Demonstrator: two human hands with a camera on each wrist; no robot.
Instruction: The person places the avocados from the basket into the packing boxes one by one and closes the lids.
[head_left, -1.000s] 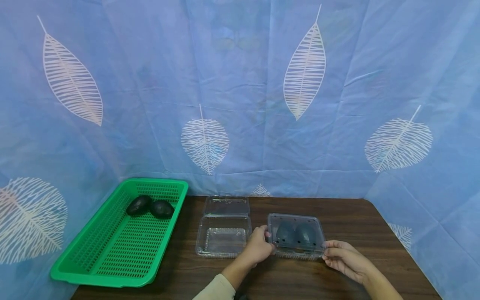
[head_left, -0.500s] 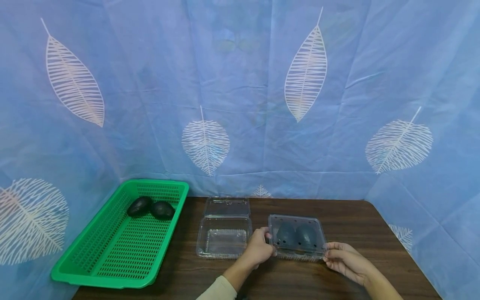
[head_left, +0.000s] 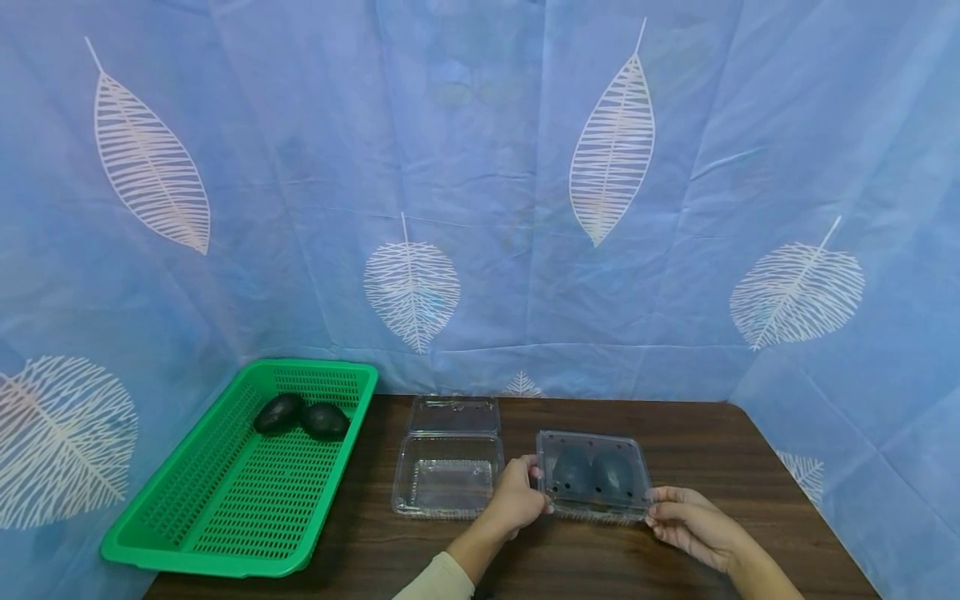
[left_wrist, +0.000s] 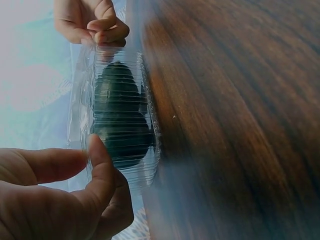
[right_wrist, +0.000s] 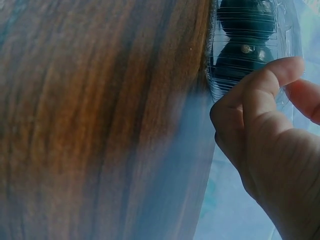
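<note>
A clear plastic clamshell box (head_left: pixel 600 506) with small holes in its lid lies on the table, right of the middle. Through the lid show two dark avocados (head_left: pixel 612 473), side by side. At the box's left front corner, my left hand (head_left: pixel 517 498) pinches the rim between thumb and index finger. Its right front corner is pinched by my right hand (head_left: pixel 692 523). In the left wrist view the ribbed front wall faces the camera, with avocados (left_wrist: pixel 122 137) behind it. The right wrist view has my right hand (right_wrist: pixel 272 130) with thumb and index finger at the rim.
Just left of my left hand stands a second clear clamshell (head_left: pixel 447 508), its lid folded back and nothing inside. Farther left, a green plastic basket (head_left: pixel 318 508) holds two more avocados (head_left: pixel 325 421). Behind the brown wooden table (head_left: pixel 697 442) hangs a blue leaf-patterned curtain (head_left: pixel 495 292).
</note>
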